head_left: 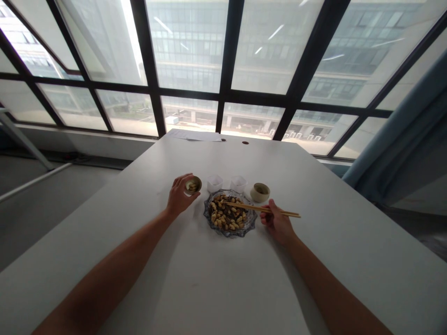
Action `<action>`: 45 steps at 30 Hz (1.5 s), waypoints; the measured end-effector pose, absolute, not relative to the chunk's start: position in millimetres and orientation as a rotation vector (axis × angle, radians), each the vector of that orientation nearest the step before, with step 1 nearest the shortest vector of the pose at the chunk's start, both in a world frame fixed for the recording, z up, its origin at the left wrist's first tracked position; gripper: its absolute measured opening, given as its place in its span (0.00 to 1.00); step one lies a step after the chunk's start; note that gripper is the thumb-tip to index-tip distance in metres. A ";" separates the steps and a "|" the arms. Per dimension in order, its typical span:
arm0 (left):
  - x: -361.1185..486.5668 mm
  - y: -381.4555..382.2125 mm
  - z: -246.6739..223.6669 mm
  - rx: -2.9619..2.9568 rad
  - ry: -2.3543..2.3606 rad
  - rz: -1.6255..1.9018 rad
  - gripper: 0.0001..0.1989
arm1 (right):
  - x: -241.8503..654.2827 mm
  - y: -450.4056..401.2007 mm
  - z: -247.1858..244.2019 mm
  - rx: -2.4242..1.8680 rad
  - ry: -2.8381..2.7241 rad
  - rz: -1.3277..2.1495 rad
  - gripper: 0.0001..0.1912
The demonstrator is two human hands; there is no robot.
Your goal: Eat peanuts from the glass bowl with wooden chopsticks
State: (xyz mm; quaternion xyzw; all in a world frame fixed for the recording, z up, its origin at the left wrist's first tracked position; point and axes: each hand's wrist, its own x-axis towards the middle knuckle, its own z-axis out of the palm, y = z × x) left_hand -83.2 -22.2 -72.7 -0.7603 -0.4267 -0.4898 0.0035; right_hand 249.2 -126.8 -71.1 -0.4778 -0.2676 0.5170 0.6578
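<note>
My left hand (181,193) is closed around a small tea cup (193,185), tilted toward me, with a few pale pieces inside, perhaps peanuts. In my right hand (278,222) is a pair of wooden chopsticks (286,213). Their tips reach into the glass plate (252,224), which has a scalloped rim. Unshelled peanuts (228,223) mixed with dark seeds (228,211) fill the plate. Just beyond my right hand stands a second small cup (260,192), upright. Two clear plastic cups (214,183) stand behind the plate.
The white table (223,284) stretches away to a large window with dark frames (188,94). Papers (195,135) lie at its far edge, near two round holes. A blue curtain (394,125) hangs at the right, and a white metal frame (35,182) stands at the left.
</note>
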 end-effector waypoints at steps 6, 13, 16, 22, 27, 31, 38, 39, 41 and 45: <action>-87.3 -10.3 -89.2 -2.287 -1.681 -1.657 0.33 | 249.7 -124.3 -69.5 -1.052 -0.598 1.183 0.24; -89.4 -1.3 -85.0 -2.231 -1.858 -1.490 0.36 | 253.1 -125.3 -62.3 -1.022 -0.535 1.278 0.23; -79.1 0.5 -71.3 -2.248 -1.740 -1.367 0.34 | 253.8 -124.6 -60.5 -1.018 -0.512 1.316 0.23; -33.7 18.0 -40.6 -2.517 -1.529 -1.041 0.28 | 254.4 -123.2 -60.5 -1.000 -0.482 1.354 0.23; -12.5 43.5 -35.5 -2.729 -1.816 -0.764 0.35 | 254.4 -123.7 -60.4 -0.980 -0.503 1.367 0.24; -12.8 51.2 -37.3 -2.857 -1.767 -0.767 0.38 | 254.5 -124.4 -59.3 -0.970 -0.507 1.379 0.24; -7.9 43.9 -28.8 -2.883 -1.728 -0.724 0.37 | 253.8 -124.6 -61.9 -0.980 -0.528 1.310 0.24; -6.2 42.2 -26.5 -2.884 -1.689 -0.723 0.37 | 253.2 -124.1 -62.8 -0.982 -0.530 1.283 0.24; -2.9 38.1 -21.1 -2.883 -1.575 -0.714 0.35 | 251.7 -122.8 -65.1 -0.978 -0.534 1.227 0.24; 0.1 29.2 -9.9 -2.868 -1.317 -0.645 0.35 | 247.9 -121.0 -70.9 -0.956 -0.556 1.112 0.25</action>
